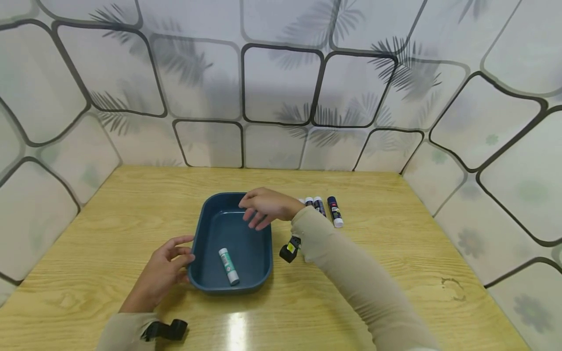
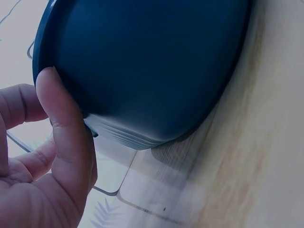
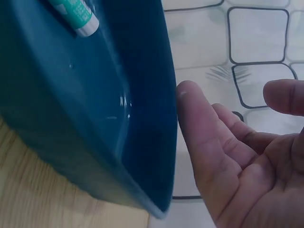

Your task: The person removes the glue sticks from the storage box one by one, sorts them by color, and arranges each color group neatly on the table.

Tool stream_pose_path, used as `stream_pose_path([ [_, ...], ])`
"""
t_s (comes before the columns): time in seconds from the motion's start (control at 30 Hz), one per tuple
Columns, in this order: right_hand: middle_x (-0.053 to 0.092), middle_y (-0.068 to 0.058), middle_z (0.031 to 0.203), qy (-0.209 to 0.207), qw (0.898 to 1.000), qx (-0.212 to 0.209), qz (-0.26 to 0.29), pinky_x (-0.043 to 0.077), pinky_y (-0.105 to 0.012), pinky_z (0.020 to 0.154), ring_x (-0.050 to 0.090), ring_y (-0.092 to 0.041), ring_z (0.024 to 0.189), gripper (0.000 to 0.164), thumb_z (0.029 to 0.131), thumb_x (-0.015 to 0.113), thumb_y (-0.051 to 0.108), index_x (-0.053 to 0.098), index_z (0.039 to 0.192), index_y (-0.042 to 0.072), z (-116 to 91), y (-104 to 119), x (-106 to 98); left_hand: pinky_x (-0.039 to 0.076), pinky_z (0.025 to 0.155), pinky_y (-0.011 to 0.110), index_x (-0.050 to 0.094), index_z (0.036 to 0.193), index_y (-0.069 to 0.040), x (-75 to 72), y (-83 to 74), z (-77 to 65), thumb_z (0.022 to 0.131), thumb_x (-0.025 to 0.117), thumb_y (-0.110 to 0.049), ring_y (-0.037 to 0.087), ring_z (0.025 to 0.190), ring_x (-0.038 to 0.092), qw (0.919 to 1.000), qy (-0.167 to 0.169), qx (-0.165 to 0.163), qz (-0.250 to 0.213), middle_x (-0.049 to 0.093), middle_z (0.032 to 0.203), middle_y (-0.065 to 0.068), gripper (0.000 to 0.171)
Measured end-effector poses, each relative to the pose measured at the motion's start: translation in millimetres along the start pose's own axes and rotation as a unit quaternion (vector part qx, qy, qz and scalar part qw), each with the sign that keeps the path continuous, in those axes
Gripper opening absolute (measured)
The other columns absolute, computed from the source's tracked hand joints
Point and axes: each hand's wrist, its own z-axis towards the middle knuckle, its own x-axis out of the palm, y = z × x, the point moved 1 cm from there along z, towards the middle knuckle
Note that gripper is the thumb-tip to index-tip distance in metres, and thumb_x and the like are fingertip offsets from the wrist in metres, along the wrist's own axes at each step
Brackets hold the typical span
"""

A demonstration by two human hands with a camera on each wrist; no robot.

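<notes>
A dark blue tray (image 1: 204, 214) stands on the table. Lying inside, toward its near end, is a glue stick (image 1: 229, 266) with a green-and-white label. My left hand (image 1: 164, 268) is at the tray's left side, fingertips against the rim; the left wrist view shows the thumb (image 2: 57, 95) at the rim's edge. Over the tray's far right part hangs my right hand (image 1: 268, 205), its fingers loosely bent with nothing between them. In the right wrist view, the right hand (image 3: 247, 166) overlaps the tray's rim, and the glue stick (image 3: 78, 16) shows at top left.
To the right of the tray, several navy-and-white glue sticks (image 1: 319, 205) lie in a row, partly behind my right forearm. One navy glue stick (image 1: 335, 211) is set slightly apart. Patterned panels (image 1: 281, 87) enclose the wooden table (image 1: 373, 190) at the back and sides.
</notes>
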Motion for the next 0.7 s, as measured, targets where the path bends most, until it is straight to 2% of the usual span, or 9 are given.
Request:
stream_pose_path([
  [0.43, 0.064, -0.018, 0.107, 0.029, 0.996, 0.075, -0.025, 0.056, -0.039, 0.070, 0.067, -0.030, 0.086, 0.038, 0.101, 0.050, 0.023, 0.054, 0.133, 0.001, 33.7, 6.0, 26.9, 0.054, 0.061, 0.034, 0.037, 0.144, -0.003, -0.1, -1.3, -0.8, 0.097, 0.049, 0.000, 0.018, 0.078, 0.057, 1.0000, 0.001, 0.007, 0.001, 0.047, 0.109, 0.014, 0.049],
  [0.7, 0.065, -0.015, 0.100, 0.073, 0.987, 0.112, -0.090, 0.057, -0.038, 0.069, 0.067, -0.029, 0.083, 0.026, 0.098, 0.057, 0.019, 0.060, 0.119, 0.003, 45.0, 10.3, 43.9, 0.053, 0.060, 0.033, 0.037, 0.144, -0.003, -1.1, -2.0, -2.3, 0.097, 0.051, -0.002, 0.017, 0.077, 0.057, 1.0000, 0.006, 0.007, -0.002, 0.046, 0.109, 0.014, 0.049],
])
